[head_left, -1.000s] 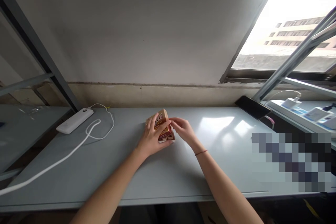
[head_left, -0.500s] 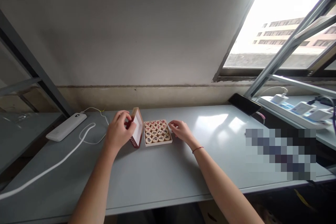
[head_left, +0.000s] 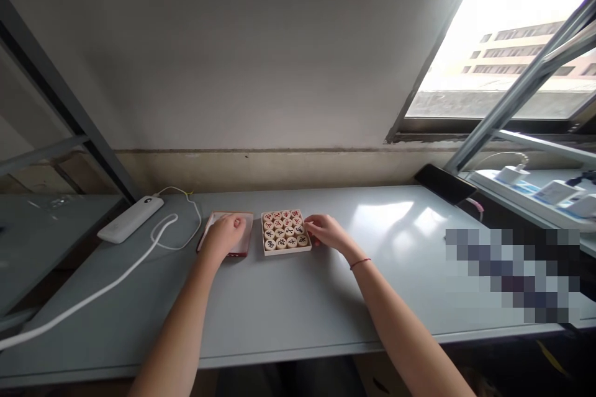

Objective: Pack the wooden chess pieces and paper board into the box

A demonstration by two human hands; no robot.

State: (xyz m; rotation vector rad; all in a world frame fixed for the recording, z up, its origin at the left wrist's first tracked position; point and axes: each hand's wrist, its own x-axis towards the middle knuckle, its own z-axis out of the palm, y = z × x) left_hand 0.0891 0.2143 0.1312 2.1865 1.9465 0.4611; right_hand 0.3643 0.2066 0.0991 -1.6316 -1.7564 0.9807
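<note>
A small square box (head_left: pixel 266 252) on the grey table (head_left: pixel 288 304) holds several round wooden chess pieces (head_left: pixel 283 229) with red and black marks. Its lid (head_left: pixel 207 229) lies upturned just left of the box. My left hand (head_left: pixel 226 236) rests on the lid, fingers curled over its inside. My right hand (head_left: pixel 326 231) touches the box's right edge, fingers bent; I see nothing held in it.
A white power bank (head_left: pixel 131 218) with a white cable (head_left: pixel 93 291) lies at the left. A dark phone (head_left: pixel 441 183) leans at the back right, beside a power strip with chargers (head_left: pixel 535 189). A metal shelf post (head_left: pixel 69 105) stands at the left, and a window is at the right.
The lid came off the box and was carried left. It stood on edge half a second ago and now lies flat under my left hand. My right hand stayed at the box's right side.
</note>
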